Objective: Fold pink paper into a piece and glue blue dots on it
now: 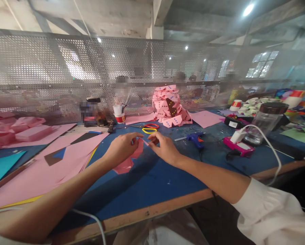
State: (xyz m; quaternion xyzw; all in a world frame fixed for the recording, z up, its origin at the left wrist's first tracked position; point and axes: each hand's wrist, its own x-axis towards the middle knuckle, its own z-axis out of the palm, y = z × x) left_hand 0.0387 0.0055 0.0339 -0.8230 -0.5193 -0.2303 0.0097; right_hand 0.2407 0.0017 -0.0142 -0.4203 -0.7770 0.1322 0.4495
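Observation:
Above the blue table (pixel 152 190), my left hand (pixel 124 146) is closed on a folded pink paper piece (pixel 125 166), which hangs below its fingers. My right hand (pixel 165 148) is close beside it, its thumb and fingers pinched on a small pink strip (pixel 146 143) between the hands. Whether the strip is joined to the larger piece cannot be made out. Just beyond my fingers lie scissors (pixel 150 128) with red and yellow handles. A pile of folded pink papers with dots (pixel 171 107) stands farther back.
Pink sheets (pixel 62 166) cover the left side, with pink boxes (pixel 32 131) behind. A blue glue gun (pixel 195 139), a pink power strip (pixel 238 146) with a white cable and a clear jar (pixel 263 124) are at the right. A perforated metal screen (pixel 132 68) stands behind.

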